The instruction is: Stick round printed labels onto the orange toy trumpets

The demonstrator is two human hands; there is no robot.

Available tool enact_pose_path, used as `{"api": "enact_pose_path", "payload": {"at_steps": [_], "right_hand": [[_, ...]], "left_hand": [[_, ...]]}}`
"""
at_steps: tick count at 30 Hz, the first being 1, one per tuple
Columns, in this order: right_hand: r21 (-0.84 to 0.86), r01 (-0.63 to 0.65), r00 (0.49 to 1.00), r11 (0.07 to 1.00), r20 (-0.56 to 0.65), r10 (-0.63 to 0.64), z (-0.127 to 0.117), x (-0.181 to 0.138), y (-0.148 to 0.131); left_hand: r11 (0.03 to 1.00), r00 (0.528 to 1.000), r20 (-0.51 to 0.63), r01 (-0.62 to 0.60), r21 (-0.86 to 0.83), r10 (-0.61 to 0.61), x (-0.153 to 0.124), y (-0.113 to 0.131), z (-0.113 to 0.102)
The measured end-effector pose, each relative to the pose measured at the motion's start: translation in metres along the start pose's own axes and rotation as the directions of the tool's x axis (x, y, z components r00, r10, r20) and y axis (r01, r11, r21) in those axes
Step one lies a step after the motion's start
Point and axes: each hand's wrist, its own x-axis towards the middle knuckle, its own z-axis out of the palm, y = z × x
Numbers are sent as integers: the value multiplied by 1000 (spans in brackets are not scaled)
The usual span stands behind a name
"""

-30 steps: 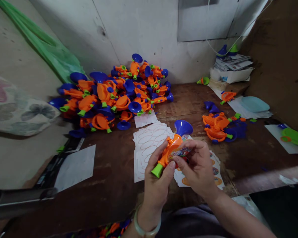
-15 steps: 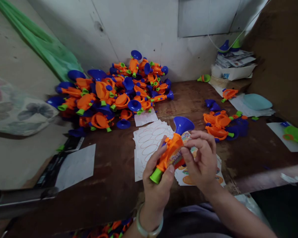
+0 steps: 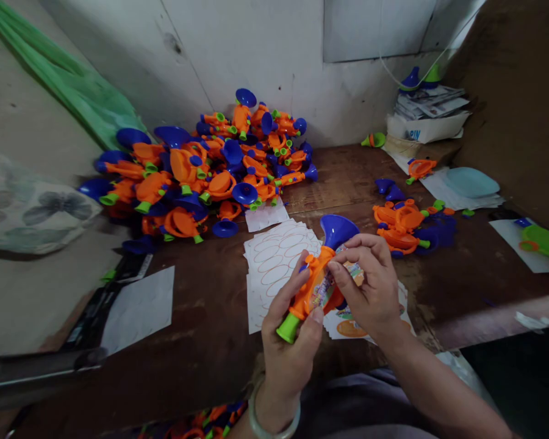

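Note:
My left hand [image 3: 288,341] is wrapped round a toy trumpet [image 3: 318,271] with an orange body, a blue bell pointing up and away, and a green mouthpiece toward me. A colourful printed sticker [image 3: 322,289] lies along the trumpet's right side. At the sticker's upper end, the thumb and bent fingers of my right hand [image 3: 370,280] are closed; their tips partly hide it. Beneath the hands are sticker sheets [image 3: 352,329] with orange oval prints, partly covered by my right hand. Just left of them is a stack of white sheets with oval outlines [image 3: 274,256].
A large heap of similar toy trumpets [image 3: 219,171] fills the back left. On the right lie several more trumpets [image 3: 400,225], a pale blue dish [image 3: 473,183] and a green toy piece [image 3: 546,244]. A white box of papers [image 3: 427,128] stands at the back right.
My right thumb has shifted slightly up and left along the trumpet, and more of the sticker shows. My left hand keeps its hold. The view has moved slightly.

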Motion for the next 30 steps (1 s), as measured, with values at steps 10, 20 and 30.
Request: {"api": "enact_pose_path", "payload": {"at_steps": [10, 20, 30], "right_hand": [[-16, 14, 1000, 1000, 11, -14, 3, -3, 6], [-99, -31, 999, 995, -8, 31, 2, 11, 54], [-574, -109, 705, 812, 531, 470, -18, -4, 129]], "left_hand": [[997, 995, -78, 68, -30, -70, 1, 0, 2], [991, 983, -139, 125, 47, -117, 0, 4, -9], [301, 997, 71, -81, 950, 43, 19, -11, -172]]}}
